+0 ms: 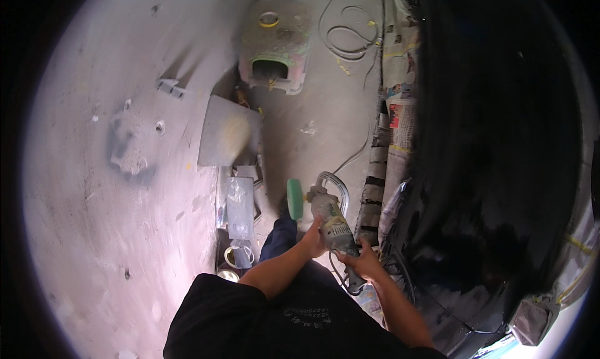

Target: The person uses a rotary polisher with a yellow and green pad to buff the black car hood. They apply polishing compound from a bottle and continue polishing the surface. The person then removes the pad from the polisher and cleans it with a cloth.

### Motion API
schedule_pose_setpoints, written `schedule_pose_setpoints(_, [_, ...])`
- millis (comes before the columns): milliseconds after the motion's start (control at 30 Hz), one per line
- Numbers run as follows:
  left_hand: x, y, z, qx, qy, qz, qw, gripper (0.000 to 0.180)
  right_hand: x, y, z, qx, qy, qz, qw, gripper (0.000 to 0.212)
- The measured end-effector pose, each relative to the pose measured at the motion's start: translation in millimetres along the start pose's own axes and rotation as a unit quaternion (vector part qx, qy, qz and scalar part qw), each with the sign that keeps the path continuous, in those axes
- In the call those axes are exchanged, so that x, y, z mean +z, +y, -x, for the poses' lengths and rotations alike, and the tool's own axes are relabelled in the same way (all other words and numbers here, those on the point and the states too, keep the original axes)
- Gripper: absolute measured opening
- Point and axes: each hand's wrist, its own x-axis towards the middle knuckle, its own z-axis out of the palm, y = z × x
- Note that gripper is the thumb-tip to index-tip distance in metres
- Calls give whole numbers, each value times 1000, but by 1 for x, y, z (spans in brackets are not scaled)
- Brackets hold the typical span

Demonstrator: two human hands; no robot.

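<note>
A dusty grey electric polisher (337, 231) is held in front of my body, tilted with its head away from me. Its round green foam pad (294, 198) faces left and is seen nearly edge-on, touching no surface. My left hand (314, 239) is closed around the side of the body, behind the head. My right hand (364, 263) grips the rear part near the handle; some of its fingers are hidden. A curved loop handle (340, 187) stands out at the head. To the right lies a glossy black panel (475, 171).
Newspaper masking (400, 118) runs along the panel's edge. A cable (347, 43) lies coiled on the floor. Ahead stands a plastic stool (275, 37) with a tape roll (269, 19) on it. Boards (228, 131) and small cans (239, 254) line the left wall (119, 171).
</note>
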Motion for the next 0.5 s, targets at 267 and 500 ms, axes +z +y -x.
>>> schedule_pose_setpoints(267, [37, 31, -17, 54, -83, 26, 995, 90, -27, -38, 30, -108, 29, 95, 989, 118])
schedule_pose_setpoints(500, [147, 94, 32, 212, -173, -67, 960, 87, -79, -74, 51, -238, 29, -6, 971, 95])
